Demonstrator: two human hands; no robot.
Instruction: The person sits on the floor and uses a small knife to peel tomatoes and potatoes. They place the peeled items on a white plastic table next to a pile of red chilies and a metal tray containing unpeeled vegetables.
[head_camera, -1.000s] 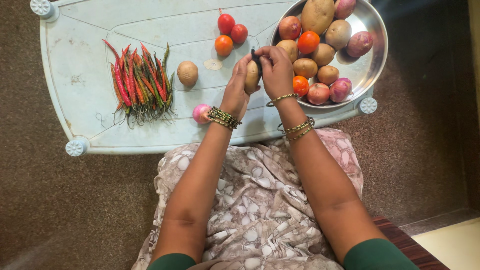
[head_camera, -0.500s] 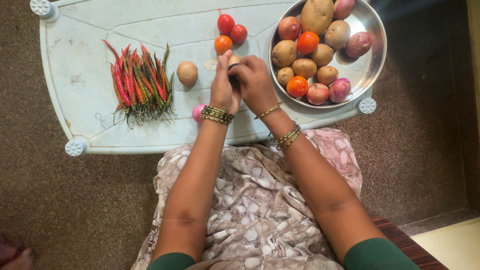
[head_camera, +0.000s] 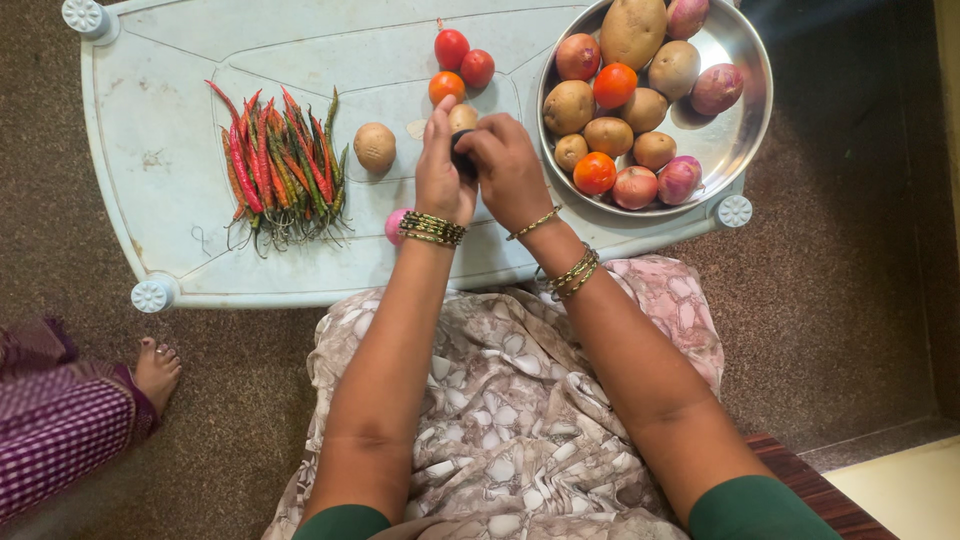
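Landmark: pale blue plastic table (head_camera: 180, 120). Steel bowl (head_camera: 745, 120) of potatoes, tomatoes and onions sits at the table's far right corner. Pile of red and green chillies (head_camera: 285, 165) on its left half. Another person's bare foot (head_camera: 158, 368) on the floor off the table's near left corner. Left hand (head_camera: 440, 175) and right hand (head_camera: 508, 165) meet above the table's middle, both grasping a potato (head_camera: 462, 118); small dark tool (head_camera: 462, 160) pinched between them.

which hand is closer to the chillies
Left. The left hand is over the middle of the table, just right of the lone potato beside the chillies. The right hand is further right, towards the steel bowl.
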